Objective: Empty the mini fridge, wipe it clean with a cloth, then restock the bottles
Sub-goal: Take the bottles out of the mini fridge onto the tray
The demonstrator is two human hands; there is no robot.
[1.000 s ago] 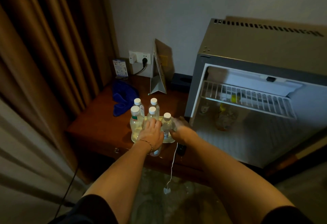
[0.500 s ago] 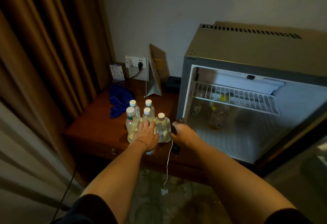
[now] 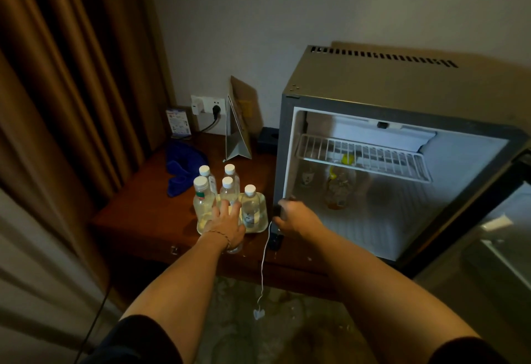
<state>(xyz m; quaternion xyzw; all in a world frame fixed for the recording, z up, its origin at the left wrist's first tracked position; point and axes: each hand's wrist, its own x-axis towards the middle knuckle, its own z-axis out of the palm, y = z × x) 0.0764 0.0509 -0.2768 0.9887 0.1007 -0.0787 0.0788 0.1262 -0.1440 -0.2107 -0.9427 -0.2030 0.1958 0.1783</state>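
Left hand (image 3: 225, 224): fingers spread flat among the clear white-capped plastic bottles (image 3: 251, 205) on the pale tray (image 3: 260, 227).
Right hand (image 3: 296, 218): near the open grey mini fridge (image 3: 402, 99); grip unclear.

— What is the person wearing?
— Dark short sleeves, black or close to it: the left sleeve (image 3: 135, 340) and the right sleeve (image 3: 471, 350) end above the elbows, leaving both forearms bare.
— Anything at the wrists?
— A thin beaded bracelet (image 3: 219, 235) circles the left wrist, just behind the left hand (image 3: 227, 220). Its colour is hard to tell in the dim light.
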